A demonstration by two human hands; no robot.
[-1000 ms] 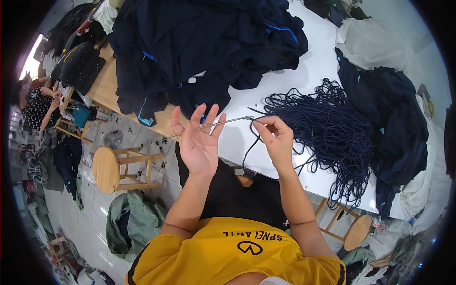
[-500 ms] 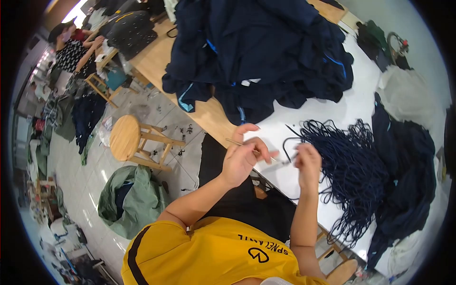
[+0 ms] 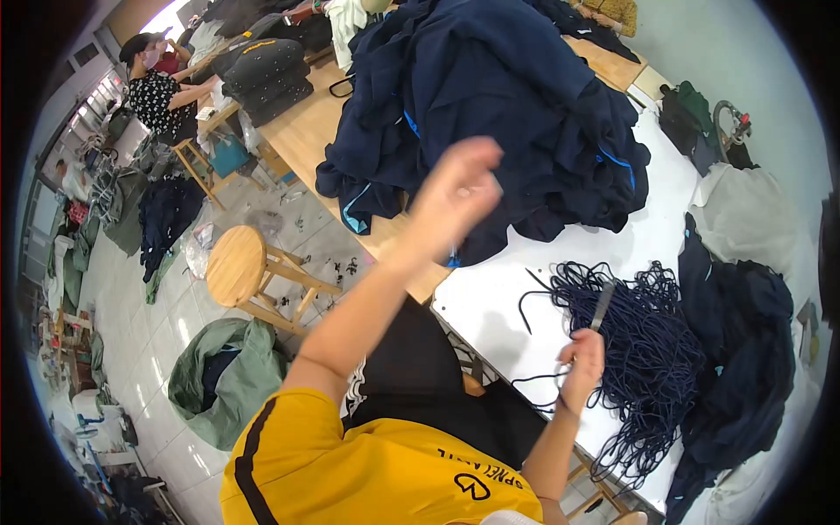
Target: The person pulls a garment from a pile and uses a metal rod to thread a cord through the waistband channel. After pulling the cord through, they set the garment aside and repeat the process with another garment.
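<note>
My left hand [image 3: 459, 194] is raised over the front of the navy garment pile [image 3: 516, 114]; motion blurs its fingers, and whether it holds anything I cannot tell. Bright blue trim shows on parts of those garments. My right hand [image 3: 582, 363] is closed around a slim silver metal tool [image 3: 602, 306], whose flat end points up and away from me. Just beyond that hand lies a tangled heap of navy cords [image 3: 630, 350] on the white tabletop [image 3: 481, 306]. A loose cord runs past my right wrist.
More dark garments [image 3: 739, 350] hang along the table's right side. A wooden stool [image 3: 236, 267] and an open green sack [image 3: 232, 381] stand on the floor at left. A co-worker [image 3: 157, 92] is at the far left, beside stacked dark fabric [image 3: 262, 79].
My hands have moved apart: the left went up and over the garments, the right slightly down. The thin rod my left hand pinched no longer shows there; a silver tool now shows in my right.
</note>
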